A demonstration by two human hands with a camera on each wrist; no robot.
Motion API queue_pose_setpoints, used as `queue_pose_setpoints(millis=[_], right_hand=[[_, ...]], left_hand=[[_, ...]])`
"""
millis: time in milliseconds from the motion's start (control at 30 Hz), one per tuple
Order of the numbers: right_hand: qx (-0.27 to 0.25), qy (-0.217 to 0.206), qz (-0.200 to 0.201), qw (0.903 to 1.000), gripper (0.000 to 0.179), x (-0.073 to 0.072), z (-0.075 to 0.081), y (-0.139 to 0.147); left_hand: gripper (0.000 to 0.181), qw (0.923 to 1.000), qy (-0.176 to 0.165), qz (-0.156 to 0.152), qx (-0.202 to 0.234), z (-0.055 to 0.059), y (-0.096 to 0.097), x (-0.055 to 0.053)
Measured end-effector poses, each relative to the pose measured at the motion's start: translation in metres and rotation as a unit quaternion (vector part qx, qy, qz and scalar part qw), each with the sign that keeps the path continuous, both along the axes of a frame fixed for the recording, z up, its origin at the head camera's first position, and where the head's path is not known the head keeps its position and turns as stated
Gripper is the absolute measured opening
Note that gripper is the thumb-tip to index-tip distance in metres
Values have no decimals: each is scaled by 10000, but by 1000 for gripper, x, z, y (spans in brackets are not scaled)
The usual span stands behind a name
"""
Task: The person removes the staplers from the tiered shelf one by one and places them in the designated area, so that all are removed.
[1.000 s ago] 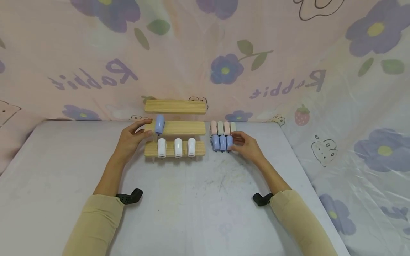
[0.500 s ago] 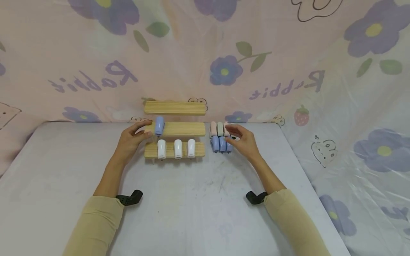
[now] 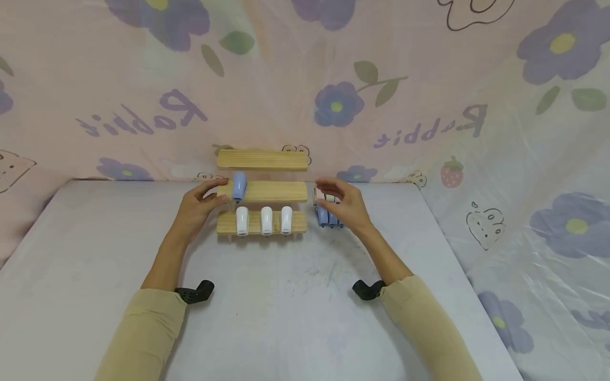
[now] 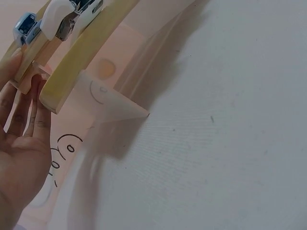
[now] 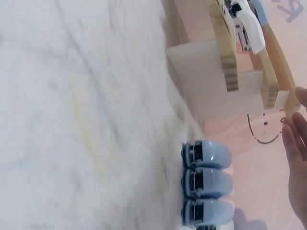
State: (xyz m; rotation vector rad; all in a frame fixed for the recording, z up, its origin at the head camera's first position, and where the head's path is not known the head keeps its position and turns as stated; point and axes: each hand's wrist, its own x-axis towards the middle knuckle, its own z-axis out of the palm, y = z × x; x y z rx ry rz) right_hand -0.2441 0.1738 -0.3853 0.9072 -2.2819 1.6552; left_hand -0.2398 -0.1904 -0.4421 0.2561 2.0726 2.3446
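A three-tier wooden shelf (image 3: 281,191) stands at the back of the table. One blue mini stapler (image 3: 239,186) sits at the left of its middle tier; three white mini staplers (image 3: 267,221) line the lowest tier. My left hand (image 3: 194,209) grips the left end of the middle tier, thumb in front and index finger behind. Beside the shelf's right end, my right hand (image 3: 350,206) hovers with fingers spread and nothing visible between them. Below it stand three blue staplers (image 5: 216,154) in a row, partly hidden by that hand in the head view.
Behind the blue row, a pink stapler (image 3: 319,194) and others are mostly covered by my right hand. The top tier (image 3: 262,160) holds nothing. A printed cloth (image 3: 267,95) hangs close behind the shelf. The white table (image 3: 276,307) spreads out in front.
My right hand has risen off the blue staplers and moved left toward the shelf's right end, over the pink and green staplers. The left hand and shelf stay put.
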Motion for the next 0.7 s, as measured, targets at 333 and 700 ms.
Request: queue_pose_setpoints(millis=[333,700], right_hand=[[-118,-124,568,9982,50,-1,11,-26],[180,-259,862,9958,51,-3,21,-58]], left_hand=[[44,9998,167,-81,-1,0,0,1],[44,9997,247,-61,22,-2,-1,-1]])
